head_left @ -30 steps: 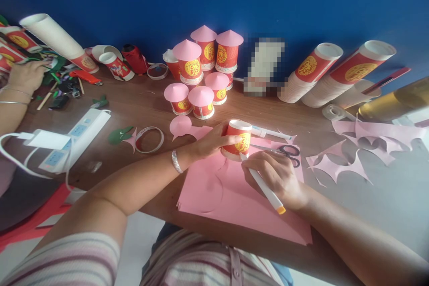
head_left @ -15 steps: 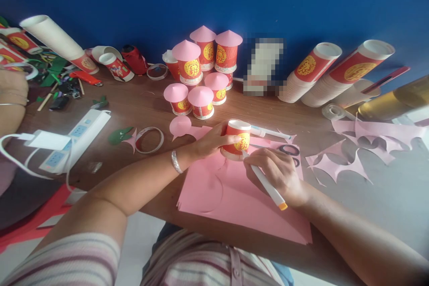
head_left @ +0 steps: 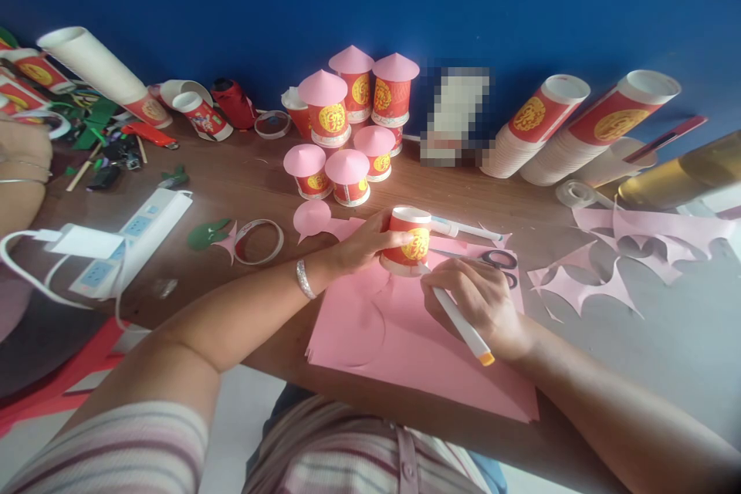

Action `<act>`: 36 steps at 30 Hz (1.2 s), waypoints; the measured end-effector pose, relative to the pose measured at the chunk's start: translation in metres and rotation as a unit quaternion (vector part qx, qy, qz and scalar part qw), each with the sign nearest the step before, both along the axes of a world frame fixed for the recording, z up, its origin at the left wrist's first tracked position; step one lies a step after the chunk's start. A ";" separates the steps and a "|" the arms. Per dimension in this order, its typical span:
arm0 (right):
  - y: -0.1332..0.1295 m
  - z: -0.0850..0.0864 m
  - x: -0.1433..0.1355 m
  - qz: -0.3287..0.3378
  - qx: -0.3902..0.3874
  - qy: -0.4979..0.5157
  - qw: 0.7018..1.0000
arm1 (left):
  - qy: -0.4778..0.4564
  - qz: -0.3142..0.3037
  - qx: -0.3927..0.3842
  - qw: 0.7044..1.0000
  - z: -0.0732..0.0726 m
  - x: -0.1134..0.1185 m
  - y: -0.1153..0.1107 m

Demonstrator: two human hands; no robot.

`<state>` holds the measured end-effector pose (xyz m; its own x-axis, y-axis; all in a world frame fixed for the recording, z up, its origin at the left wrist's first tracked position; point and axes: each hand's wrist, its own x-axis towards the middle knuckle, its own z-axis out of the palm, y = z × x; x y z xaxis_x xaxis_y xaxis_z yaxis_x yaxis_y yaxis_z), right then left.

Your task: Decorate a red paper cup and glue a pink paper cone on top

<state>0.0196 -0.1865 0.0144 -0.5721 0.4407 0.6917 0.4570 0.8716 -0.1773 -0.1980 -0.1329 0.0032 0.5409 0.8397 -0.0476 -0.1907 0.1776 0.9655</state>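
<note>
My left hand (head_left: 370, 241) is closed round the side of a short red paper cup (head_left: 414, 245) with a yellow emblem and white rims. In my right hand (head_left: 475, 295) is a white marker (head_left: 465, 326) with an orange end; its tip is at the cup's lower white rim. Both hands are over pink paper sheets (head_left: 399, 347), which bear a faint curved line. Scissors (head_left: 499, 258) with dark handles lie beyond my right hand. Behind the cup stand several red cups with pink cone tops (head_left: 346, 167).
Stacked paper cups (head_left: 524, 127) lean at the back right, near a tape roll (head_left: 576, 193). Pink scraps (head_left: 587, 289) lie at right. On the left are a power strip (head_left: 136, 235), a white ring (head_left: 258, 241) and another person's arm (head_left: 23, 162).
The cup in my left hand has shifted and turned slightly to the left. My right hand and the marker have moved very little.
</note>
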 end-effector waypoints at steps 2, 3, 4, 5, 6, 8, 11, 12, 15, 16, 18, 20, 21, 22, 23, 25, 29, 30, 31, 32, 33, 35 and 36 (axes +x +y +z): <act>0.000 0.000 0.000 0.005 -0.003 0.001 1.000 | 0.002 -0.005 -0.005 1.000 0.000 0.000 0.000; 0.000 0.000 0.000 0.005 -0.001 0.003 1.000 | 0.004 -0.007 -0.007 1.000 -0.001 0.000 -0.001; 0.000 0.000 0.000 0.003 0.002 0.005 1.000 | 0.004 -0.007 -0.008 1.000 -0.001 -0.001 -0.001; 0.000 -0.001 0.000 0.001 0.004 0.007 1.000 | 0.003 -0.005 -0.009 1.000 -0.001 -0.001 -0.001; -0.001 -0.001 -0.001 0.000 0.006 0.008 1.000 | 0.001 -0.003 -0.008 1.000 -0.002 -0.001 0.000; -0.001 -0.001 -0.001 0.001 0.007 0.007 1.000 | -0.001 0.003 -0.007 1.000 -0.003 -0.001 0.000; -0.001 0.000 -0.002 0.004 0.005 0.008 1.000 | -0.002 0.005 -0.003 1.000 -0.005 -0.001 0.001; -0.001 0.000 -0.002 0.005 0.004 0.008 1.000 | -0.003 0.002 0.000 1.000 -0.005 -0.001 0.001; -0.001 0.001 -0.001 0.011 0.000 0.001 1.000 | -0.010 -0.011 0.012 1.000 -0.004 -0.001 0.001; -0.001 0.001 0.000 0.013 0.000 0.000 1.000 | -0.011 -0.011 0.015 1.000 -0.004 -0.001 0.001; -0.001 0.001 0.000 0.015 -0.002 -0.001 1.000 | -0.007 -0.004 0.017 1.000 -0.004 -0.001 0.001; -0.001 0.000 0.000 0.014 -0.005 -0.001 1.000 | -0.001 0.002 0.018 1.000 -0.004 -0.002 0.001; -0.001 0.000 0.000 0.013 -0.006 -0.001 1.000 | 0.001 0.004 0.018 1.000 -0.004 -0.002 0.001; 0.000 0.000 0.000 0.010 -0.005 0.000 1.000 | 0.003 0.007 0.018 1.000 -0.005 -0.002 0.001; 0.000 -0.001 0.000 0.006 -0.001 0.002 1.000 | 0.003 0.009 0.017 1.000 -0.005 -0.002 0.001; 0.001 -0.002 0.000 -0.003 0.008 0.004 1.000 | -0.001 0.008 0.012 1.000 -0.005 -0.002 0.001; 0.001 -0.003 0.000 -0.017 0.021 0.004 1.000 | -0.005 0.002 0.015 1.000 0.000 -0.001 0.001; 0.001 -0.003 0.000 -0.021 0.023 0.002 1.000 | -0.004 0.003 0.018 1.000 0.001 -0.001 0.000; 0.001 -0.003 0.000 -0.024 0.025 0.000 0.999 | -0.002 0.003 0.020 1.000 0.003 -0.001 0.000; 0.001 -0.003 0.000 -0.028 0.028 -0.003 0.999 | 0.001 0.001 0.023 1.000 0.005 -0.001 0.000; 0.000 -0.003 0.000 -0.030 0.029 -0.005 0.999 | 0.004 -0.004 0.027 1.000 0.007 -0.001 0.000; 0.000 -0.003 0.000 -0.030 0.027 -0.006 0.999 | 0.011 -0.007 0.037 0.999 0.008 -0.002 0.001; -0.001 -0.004 0.000 -0.029 0.025 -0.006 0.999 | 0.014 -0.004 0.041 0.999 0.008 -0.002 0.001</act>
<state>0.0193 -0.1870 0.0109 -0.5541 0.4391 0.7073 0.5091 0.8509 -0.1294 -0.1997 -0.1317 0.0114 0.5467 0.8373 0.0050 -0.1619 0.0999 0.9818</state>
